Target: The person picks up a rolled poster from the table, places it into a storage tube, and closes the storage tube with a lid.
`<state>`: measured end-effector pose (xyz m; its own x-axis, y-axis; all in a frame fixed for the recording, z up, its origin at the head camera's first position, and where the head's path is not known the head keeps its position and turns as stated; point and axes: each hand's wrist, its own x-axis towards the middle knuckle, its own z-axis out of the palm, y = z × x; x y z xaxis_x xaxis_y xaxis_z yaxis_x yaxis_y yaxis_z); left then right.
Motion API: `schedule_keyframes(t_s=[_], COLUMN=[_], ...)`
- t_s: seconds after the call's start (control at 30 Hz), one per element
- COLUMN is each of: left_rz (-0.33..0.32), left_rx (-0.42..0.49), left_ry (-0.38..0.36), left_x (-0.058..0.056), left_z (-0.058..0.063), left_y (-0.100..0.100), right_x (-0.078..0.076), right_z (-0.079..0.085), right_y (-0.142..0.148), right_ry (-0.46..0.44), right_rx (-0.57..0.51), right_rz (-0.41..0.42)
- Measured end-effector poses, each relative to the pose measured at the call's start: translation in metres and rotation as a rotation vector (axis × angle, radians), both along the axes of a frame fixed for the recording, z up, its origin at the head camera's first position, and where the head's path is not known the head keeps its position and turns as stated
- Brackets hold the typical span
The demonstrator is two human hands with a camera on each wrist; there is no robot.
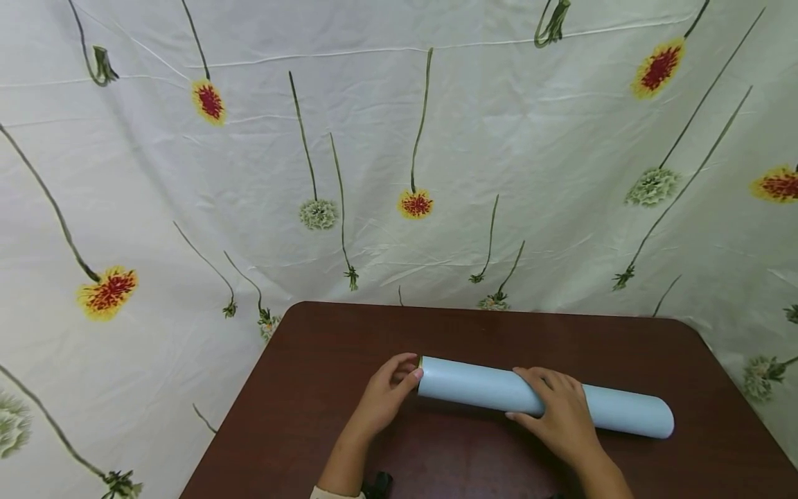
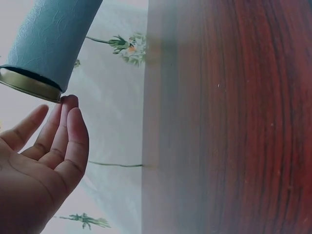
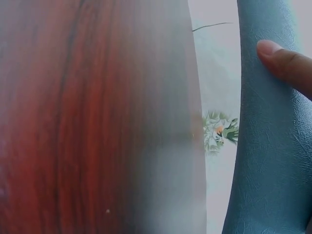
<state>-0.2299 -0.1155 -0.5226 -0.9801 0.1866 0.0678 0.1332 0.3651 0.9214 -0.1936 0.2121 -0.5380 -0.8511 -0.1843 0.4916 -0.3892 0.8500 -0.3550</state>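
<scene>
A: Where is the pale blue tube [image 1: 480,384], and how much room does it have?

B: It stretches left to right over the brown table [image 1: 349,346], its right end slanting a little nearer the person. A band of wood shows between it and the far edge, and there's more table beyond its left end than beyond its right. I can't tell whether it touches the top.

A: What lies past the edges?

B: A flowered cloth [image 1: 486,138], behind the far edge and down both sides.

A: And the 2 hands?

B: The right hand [image 1: 559,416] grips the tube right of its middle, thumb on the near side, fingers bent over the far side. The left hand [image 1: 383,391] is at the left end, its fingers close together and fairly straight, thumb standing apart from them. The fingertips meet the gold-coloured rim [image 2: 34,87]; whether the thumb touches too, I can't tell.

A: Anything inside?

B: The rim pokes out slightly past the blue wall at that end; the inside of the tube is hidden in all 3 views
</scene>
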Motion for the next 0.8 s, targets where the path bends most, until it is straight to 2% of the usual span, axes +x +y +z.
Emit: schedule_keyframes(t_s=[0.23, 0.4, 0.57, 0.7, 0.8], left_rz=[-0.012, -0.041, -0.025, -0.015, -0.019], left_rx=[0.054, 0.14, 0.187, 0.156, 0.085], left_ry=[-0.029, -0.089, -0.135, -0.118, -0.108], left_x=[0.0, 0.001, 0.002, 0.003, 0.005], left_z=[0.002, 0.002, 0.0, -0.001, 0.0], left_y=[0.002, 0.004, 0.008, 0.012, 0.013], right_x=[-0.001, -0.001, 0.001, 0.002, 0.003], right_z=[-0.002, -0.002, -0.001, -0.002, -0.002], right_y=[-0.003, -0.006, -0.012, -0.018, -0.021], right_ry=[0.012, 0.006, -0.012, -0.001, 0.004], right_rx=[-0.003, 0.003, -0.002, 0.007, 0.011], right_rz=[-0.002, -0.005, 0.007, 0.024, 0.031])
